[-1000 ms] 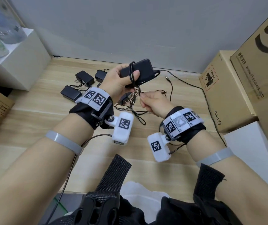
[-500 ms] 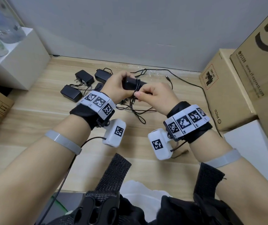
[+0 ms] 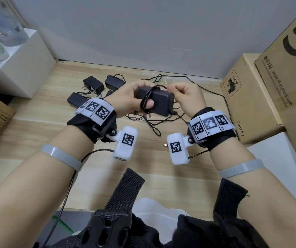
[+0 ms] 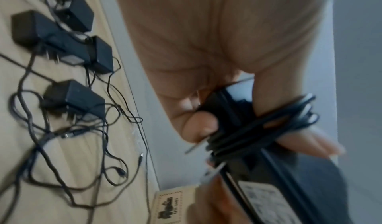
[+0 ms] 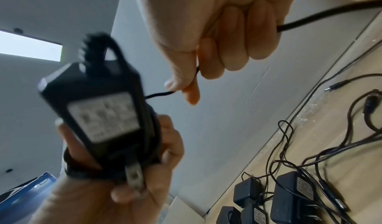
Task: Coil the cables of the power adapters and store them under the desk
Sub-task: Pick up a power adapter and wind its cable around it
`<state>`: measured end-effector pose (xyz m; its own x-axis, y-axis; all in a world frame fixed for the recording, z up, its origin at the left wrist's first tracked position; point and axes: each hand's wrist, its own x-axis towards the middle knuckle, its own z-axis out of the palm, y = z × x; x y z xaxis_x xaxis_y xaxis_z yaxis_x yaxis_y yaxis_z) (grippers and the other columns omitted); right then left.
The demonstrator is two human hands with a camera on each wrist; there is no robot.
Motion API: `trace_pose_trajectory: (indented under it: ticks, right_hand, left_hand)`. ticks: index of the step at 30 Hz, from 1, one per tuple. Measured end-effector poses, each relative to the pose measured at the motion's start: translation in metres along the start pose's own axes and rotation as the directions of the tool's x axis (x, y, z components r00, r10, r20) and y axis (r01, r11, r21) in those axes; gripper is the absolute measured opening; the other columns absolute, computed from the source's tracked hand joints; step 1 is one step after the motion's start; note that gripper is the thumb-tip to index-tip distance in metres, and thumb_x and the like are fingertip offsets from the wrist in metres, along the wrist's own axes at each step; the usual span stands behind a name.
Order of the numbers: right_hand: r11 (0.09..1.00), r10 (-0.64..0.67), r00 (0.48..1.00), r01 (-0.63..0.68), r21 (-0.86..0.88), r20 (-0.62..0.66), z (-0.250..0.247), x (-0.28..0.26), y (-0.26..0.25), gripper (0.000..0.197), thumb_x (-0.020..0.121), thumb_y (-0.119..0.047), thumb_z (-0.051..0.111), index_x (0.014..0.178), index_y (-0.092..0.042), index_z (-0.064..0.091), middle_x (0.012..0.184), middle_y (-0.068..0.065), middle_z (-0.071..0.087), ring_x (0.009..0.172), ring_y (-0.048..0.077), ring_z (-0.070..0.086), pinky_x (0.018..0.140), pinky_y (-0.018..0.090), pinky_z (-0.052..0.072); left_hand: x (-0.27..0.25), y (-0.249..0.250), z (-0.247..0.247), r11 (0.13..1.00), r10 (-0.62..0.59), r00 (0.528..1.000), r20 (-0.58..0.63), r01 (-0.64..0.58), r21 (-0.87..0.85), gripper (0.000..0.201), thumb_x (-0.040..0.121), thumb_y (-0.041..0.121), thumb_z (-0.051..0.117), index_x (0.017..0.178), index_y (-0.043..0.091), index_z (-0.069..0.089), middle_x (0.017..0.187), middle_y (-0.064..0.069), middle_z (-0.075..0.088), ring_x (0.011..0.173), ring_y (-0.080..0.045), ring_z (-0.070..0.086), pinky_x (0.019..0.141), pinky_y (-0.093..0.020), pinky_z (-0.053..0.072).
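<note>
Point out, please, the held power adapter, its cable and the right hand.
power adapter (image 3: 158, 100), head view, its top face.
cable (image 5: 322, 16), right wrist view, stretch leaving the fist.
right hand (image 3: 188, 97), head view, its back.

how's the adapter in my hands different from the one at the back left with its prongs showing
The held adapter is off the floor, gripped by the left hand; the back-left adapter lies on the wooden floor, untouched. The held adapter has cable looped round its body, with the right hand pinching the free run; the back-left adapter's body is bare. Both are black with metal prongs.
</note>
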<state>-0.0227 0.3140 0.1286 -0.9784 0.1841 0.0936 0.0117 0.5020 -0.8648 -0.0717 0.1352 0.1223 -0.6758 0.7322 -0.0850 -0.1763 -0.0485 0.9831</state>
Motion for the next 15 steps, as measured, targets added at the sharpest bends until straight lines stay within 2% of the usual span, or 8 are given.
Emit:
trace_pose_trajectory:
  ticks: [1, 2, 4, 5, 7, 9, 12, 15]
  right_hand:
    - [0.999, 0.032, 0.999, -0.032, 0.026, 0.003, 0.002, 0.002, 0.005, 0.020, 0.086, -0.019, 0.059, 0.070, -0.021, 0.069, 0.066, 0.005, 0.067, 0.069, 0.009, 0.054, 0.077, 0.043, 0.049]
    - [0.997, 0.069, 0.997, -0.070, 0.031, 0.020, 0.005, 0.002, 0.005, 0.020, 0.085, -0.016, 0.058, 0.069, -0.018, 0.069, 0.061, 0.001, 0.066, 0.065, 0.005, 0.053, 0.070, 0.041, 0.050]
    - [0.992, 0.123, 0.989, -0.122, -0.017, 0.084, 0.012, -0.004, 0.004, 0.028, 0.086, -0.017, 0.055, 0.061, -0.026, 0.064, 0.047, -0.010, 0.054, 0.052, 0.004, 0.046, 0.059, 0.029, 0.039]
    - [0.992, 0.124, 0.983, -0.119, -0.045, 0.133, 0.015, -0.007, 0.003, 0.030, 0.088, -0.020, 0.053, 0.060, -0.028, 0.061, 0.048, -0.012, 0.051, 0.051, 0.006, 0.042, 0.057, 0.026, 0.035]
    - [0.990, 0.117, 0.966, -0.096, -0.103, 0.229, 0.020, -0.016, -0.003, 0.029, 0.094, -0.022, 0.047, 0.068, -0.027, 0.060, 0.054, -0.010, 0.047, 0.053, 0.009, 0.041, 0.058, 0.025, 0.035]
    - [0.984, 0.112, 0.953, -0.066, -0.167, 0.283, 0.023, -0.020, -0.006, 0.025, 0.095, -0.024, 0.045, 0.082, -0.021, 0.066, 0.056, -0.003, 0.042, 0.056, 0.010, 0.039, 0.060, 0.027, 0.033]
    - [0.969, 0.102, 0.942, -0.020, -0.248, 0.321, 0.020, -0.022, -0.008, 0.024, 0.095, -0.024, 0.048, 0.092, -0.015, 0.070, 0.056, -0.009, 0.043, 0.060, 0.007, 0.041, 0.058, 0.017, 0.033]
    - [0.958, 0.055, 0.943, 0.044, -0.285, 0.329, 0.018, -0.023, -0.009, 0.022, 0.091, -0.026, 0.053, 0.087, -0.015, 0.072, 0.069, 0.000, 0.063, 0.077, 0.020, 0.055, 0.075, 0.032, 0.044]
  left_hand:
    - [0.001, 0.002, 0.002, 0.998, 0.027, 1.000, -0.013, -0.028, -0.062, 0.077, 0.040, 0.041, 0.092, 0.100, 0.012, 0.053, 0.086, -0.003, 0.064, 0.068, -0.013, 0.062, 0.052, -0.022, 0.051]
    - [0.003, 0.003, 0.005, 0.992, 0.049, 0.998, -0.040, -0.053, -0.115, 0.082, 0.039, 0.043, 0.091, 0.103, 0.009, 0.052, 0.085, -0.003, 0.063, 0.066, -0.013, 0.063, 0.049, -0.022, 0.050]
    - [0.008, 0.007, 0.011, 0.979, 0.064, 0.991, -0.120, -0.086, -0.187, 0.090, 0.041, 0.043, 0.091, 0.110, 0.005, 0.047, 0.084, -0.003, 0.062, 0.068, -0.014, 0.063, 0.049, -0.023, 0.049]
    - [0.010, 0.008, 0.013, 0.973, 0.069, 0.983, -0.170, -0.104, -0.206, 0.087, 0.046, 0.039, 0.091, 0.112, 0.004, 0.046, 0.084, -0.004, 0.061, 0.067, -0.015, 0.063, 0.050, -0.023, 0.048]
    - [0.015, 0.009, 0.016, 0.971, 0.066, 0.956, -0.286, -0.128, -0.203, 0.059, 0.063, 0.022, 0.079, 0.109, 0.006, 0.046, 0.082, -0.004, 0.059, 0.059, -0.012, 0.060, 0.047, -0.022, 0.045]
    - [0.016, 0.009, 0.018, 0.986, 0.059, 0.929, -0.366, -0.111, -0.124, 0.032, 0.072, 0.011, 0.068, 0.097, 0.011, 0.049, 0.083, -0.006, 0.056, 0.054, -0.010, 0.057, 0.043, -0.021, 0.043]
    - [0.016, 0.002, 0.015, 0.995, 0.094, 0.898, -0.429, -0.069, 0.073, 0.031, 0.078, 0.000, 0.068, 0.087, 0.019, 0.046, 0.088, -0.002, 0.055, 0.062, -0.009, 0.059, 0.046, -0.021, 0.048]
    - [0.014, -0.006, 0.012, 0.970, 0.106, 0.897, -0.428, 0.002, 0.244, 0.037, 0.075, 0.000, 0.072, 0.087, 0.022, 0.044, 0.087, 0.002, 0.052, 0.071, -0.014, 0.056, 0.058, -0.030, 0.052]
